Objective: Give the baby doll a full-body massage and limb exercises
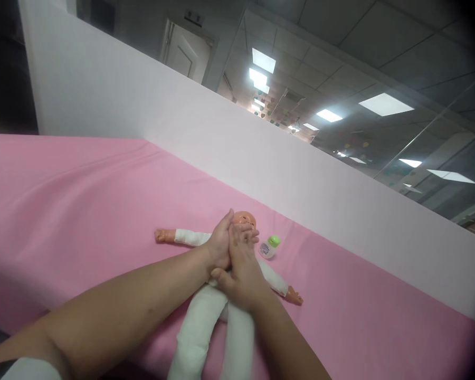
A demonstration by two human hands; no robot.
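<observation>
My left hand (221, 244) is turned palm up with its fingers stretched out. Across its palm lies my right hand (243, 266), flat, its fingers extended and its thumb held apart. Both are above the chest of a baby doll (201, 322), which lies on its back with a white cloth body and arms spread wide. The hands hide its torso and part of its head. Close to the right fingertips, beside the doll's head, a small white bottle with a green cap (269, 247) is on the pink cover.
A pink-covered padded surface (83, 211) carries the doll and bottle. Behind it rises a low white partition (221, 137), running down to the right. Beyond are a glass pane, a white door (184, 53) and ceiling lights.
</observation>
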